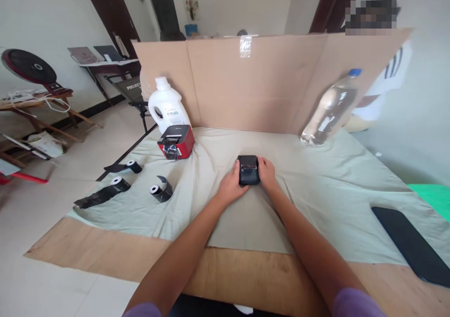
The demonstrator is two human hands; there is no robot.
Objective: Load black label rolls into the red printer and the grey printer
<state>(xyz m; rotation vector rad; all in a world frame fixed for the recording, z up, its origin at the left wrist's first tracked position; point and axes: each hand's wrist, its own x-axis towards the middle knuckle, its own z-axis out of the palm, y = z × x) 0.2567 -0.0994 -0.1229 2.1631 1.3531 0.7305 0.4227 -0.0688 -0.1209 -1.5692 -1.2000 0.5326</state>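
A small black portable printer [249, 172] rests on the cloth near the middle of the table. My left hand [233, 184] grips its left side, and my right hand [266, 171] holds its right side. The fingers of both hands curl against the casing, partly hidden. To the left lie several rolls of black paper: one roll [161, 191] has a loose curled end, another roll [118, 184] trails a long unrolled strip, and a smaller roll [134, 166] lies behind. A red and black printer [177, 141] stands farther back on the left.
Behind the cloth [225, 228], a cardboard panel [246, 87] stands upright. A white jug [170, 104] is at back left; a clear bottle with a blue cap [330, 108] leans against the panel at right. A black phone [411, 242] lies at front right. Someone is partly visible behind the panel.
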